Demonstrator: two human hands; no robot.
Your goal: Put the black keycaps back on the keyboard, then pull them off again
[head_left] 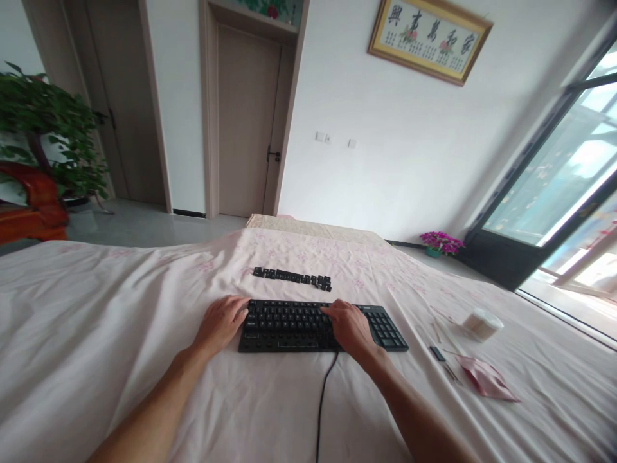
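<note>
A black keyboard (284, 325) lies flat on the pale pink flowered sheet. Its lowest rows show bare sockets where keycaps are off. My left hand (222, 319) grips the keyboard's far left corner, fingertips at the back edge and thumb by the side. Over the right part of the letter keys, my right hand (349, 323) is closed, with its fingertips down at an upper-row key; the other fingers are tucked out of sight, and whatever they pinch is hidden. Behind the keyboard, loose black keycaps (289, 276) lie in a row.
A black cable (320, 411) runs from the keyboard toward me. At right lie a clear round tub of cotton swabs (482, 324), a pink cloth (486, 378), a small dark block (437, 353) and thin sticks (451, 373). Doors, a plant and a window stand beyond.
</note>
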